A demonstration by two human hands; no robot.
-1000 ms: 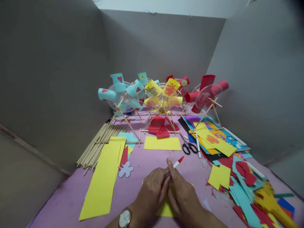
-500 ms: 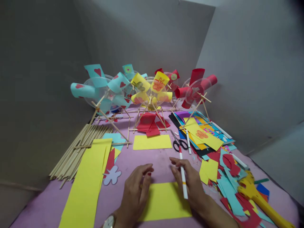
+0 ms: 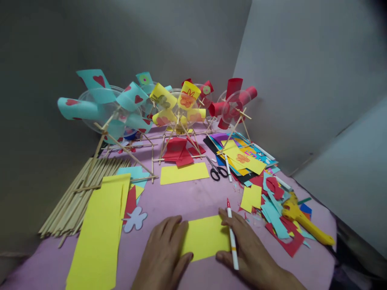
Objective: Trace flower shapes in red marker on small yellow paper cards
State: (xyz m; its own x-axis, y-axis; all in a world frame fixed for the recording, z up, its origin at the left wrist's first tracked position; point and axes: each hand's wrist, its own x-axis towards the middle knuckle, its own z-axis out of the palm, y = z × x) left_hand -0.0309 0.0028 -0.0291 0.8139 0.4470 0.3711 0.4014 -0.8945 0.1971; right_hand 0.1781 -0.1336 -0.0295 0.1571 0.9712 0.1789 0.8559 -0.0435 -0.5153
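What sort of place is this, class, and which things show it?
Probably a craft corner, though whether at home or school I cannot tell: the right hand holds a marker, paper scraps litter the table, and paper pinwheels stand at the back.

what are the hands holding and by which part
The right hand holds a red-tipped white marker by its barrel. This and the left hand meet the yellow paper's edges; any grip there cannot be told.

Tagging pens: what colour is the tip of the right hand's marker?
The marker tip is red, best seen in the head view.
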